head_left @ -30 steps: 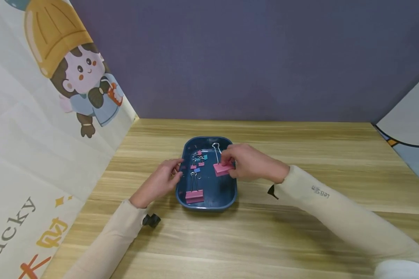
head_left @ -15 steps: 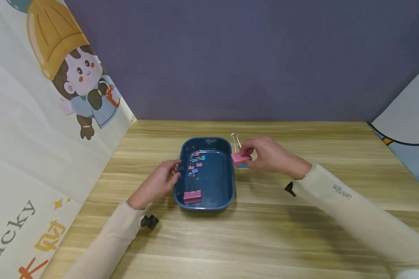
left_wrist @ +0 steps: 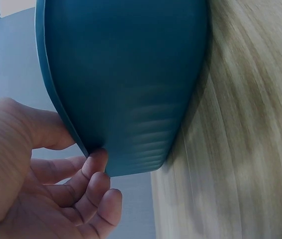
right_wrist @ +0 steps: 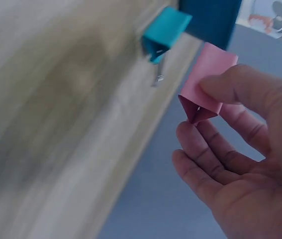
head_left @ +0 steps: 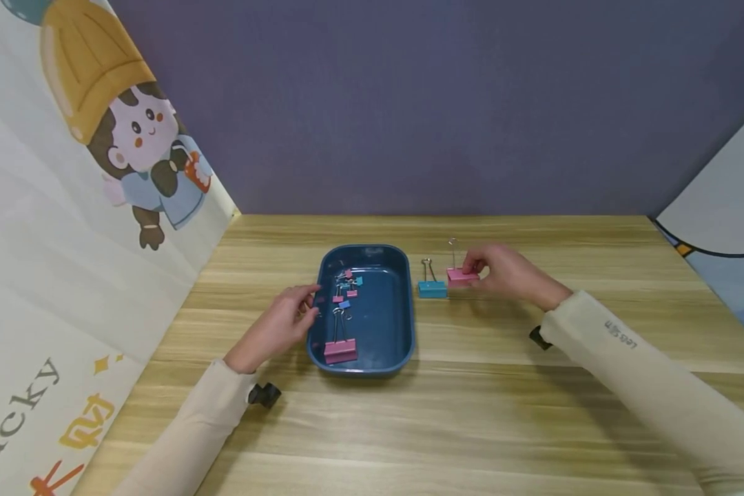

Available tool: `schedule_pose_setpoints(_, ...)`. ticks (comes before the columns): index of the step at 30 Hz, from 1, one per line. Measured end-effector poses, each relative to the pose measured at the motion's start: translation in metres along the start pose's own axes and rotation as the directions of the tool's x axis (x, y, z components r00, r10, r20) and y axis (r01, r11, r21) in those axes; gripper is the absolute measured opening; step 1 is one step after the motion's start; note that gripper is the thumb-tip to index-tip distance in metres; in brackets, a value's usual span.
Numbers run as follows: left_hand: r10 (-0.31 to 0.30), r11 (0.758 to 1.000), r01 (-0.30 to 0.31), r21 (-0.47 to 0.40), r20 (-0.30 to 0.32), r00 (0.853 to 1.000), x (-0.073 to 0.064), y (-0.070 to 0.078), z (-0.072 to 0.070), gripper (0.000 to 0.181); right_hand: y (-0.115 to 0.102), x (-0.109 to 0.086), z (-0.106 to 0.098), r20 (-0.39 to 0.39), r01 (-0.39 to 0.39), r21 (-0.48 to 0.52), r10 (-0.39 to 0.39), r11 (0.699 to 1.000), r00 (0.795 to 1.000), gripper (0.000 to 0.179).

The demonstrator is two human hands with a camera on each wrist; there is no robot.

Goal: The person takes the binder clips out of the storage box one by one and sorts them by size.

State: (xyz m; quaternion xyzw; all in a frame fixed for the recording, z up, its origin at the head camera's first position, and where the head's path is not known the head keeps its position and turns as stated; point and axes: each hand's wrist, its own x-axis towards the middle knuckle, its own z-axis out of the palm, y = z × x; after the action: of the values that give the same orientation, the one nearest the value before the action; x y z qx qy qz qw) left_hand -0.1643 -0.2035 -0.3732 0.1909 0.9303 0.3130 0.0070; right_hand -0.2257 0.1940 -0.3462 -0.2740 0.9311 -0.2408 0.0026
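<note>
My right hand (head_left: 511, 272) pinches a large pink binder clip (head_left: 460, 277) between thumb and fingers; its wire handle points away from me. In the right wrist view the pink clip (right_wrist: 208, 82) is off the table surface. Just left of it a teal binder clip (head_left: 432, 289) lies on the table, handles pointing to the back. My left hand (head_left: 277, 324) holds the left rim of a dark blue tray (head_left: 406, 344), and the left wrist view shows the thumb passing behind the rim (left_wrist: 56, 97). Inside the tray are a large pink binder clip (head_left: 341, 351) and several small pink and blue clips (head_left: 344, 304).
The wooden table (head_left: 533, 420) ends at a purple-grey panel (head_left: 440, 110) at the back. A white printed sheet (head_left: 49, 275) borders the left side, and another pale panel (head_left: 731, 186) stands at the right.
My right hand has lifted the large pink binder clip out of the tray and carried it right, past the teal clip. The left hand has stayed at the tray's rim.
</note>
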Motion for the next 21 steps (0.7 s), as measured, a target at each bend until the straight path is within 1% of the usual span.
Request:
schedule_pose_setpoints(4, 0.001, 1.0, -0.001, 0.001, 0.001, 1.0, 0.001, 0.002, 0.001, 0.041, 0.015, -0.002, 0.005, 0.013, -0.039, 0.021, 0.039, 0.999, 0.999, 0.015)
schedule_pose_setpoints(9, -0.004, 1.0, 0.004, 0.012, 0.003, 1.0, 0.002, 0.004, 0.002, 0.041, 0.03, -0.001, 0.015, 0.048, -0.097, 0.047, 0.094, 0.994, 0.994, 0.014)
schedule_pose_setpoints(11, -0.006, 1.0, 0.006, 0.017, 0.002, 1.0, 0.002, 0.004, 0.003, 0.041, 0.035, 0.001, 0.02, 0.054, -0.097, 0.05, 0.095, 0.994, 0.994, 0.014)
schedule_pose_setpoints(18, -0.002, 1.0, 0.002, 0.027, 0.003, 1.0, 0.005, 0.006, 0.006, 0.041, 0.047, 0.002, 0.027, 0.052, -0.03, 0.039, 0.028, 0.999, 0.998, 0.015)
schedule_pose_setpoints(21, 0.003, 1.0, -0.003, 0.023, 0.001, 1.0, 0.006, 0.007, 0.007, 0.041, 0.047, 0.003, 0.029, 0.069, -0.046, 0.053, 0.042, 0.998, 0.997, 0.015)
